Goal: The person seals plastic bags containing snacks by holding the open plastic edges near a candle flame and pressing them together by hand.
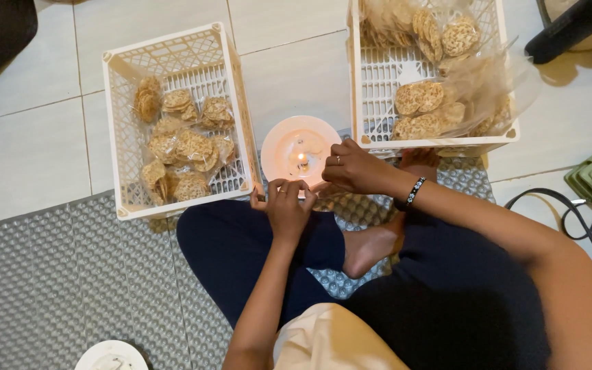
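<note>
**Sealing cracker packets at a candle, work partly through**

A small clear plastic packet [318, 188] is pinched between both hands just at the near edge of a pale pink plate [279, 147], where a short lit candle [302, 163] burns. The packet is mostly hidden by fingers, so its contents and which way its long axis runs cannot be told; its held edge seems to face the flame.

The left hand [288, 205] is closed, fingertips bunched on the packet's near side. The right hand [351, 168], wearing a ring and a beaded bracelet, is curled over it from the right, fingers closed on the plastic.

To the left, touching the plate, stands a white lattice crate [119, 137] holding a loose layer of bagged round brown crackers [186, 147], which look finished. To the right, a second white crate [371, 75] holds larger clear bags of the same crackers [419, 99], which appear to be the supply, well stocked, so judging by this much remains.

The person sits cross-legged on a grey quilted mat [70, 274] over a tiled floor [29, 137].
</note>
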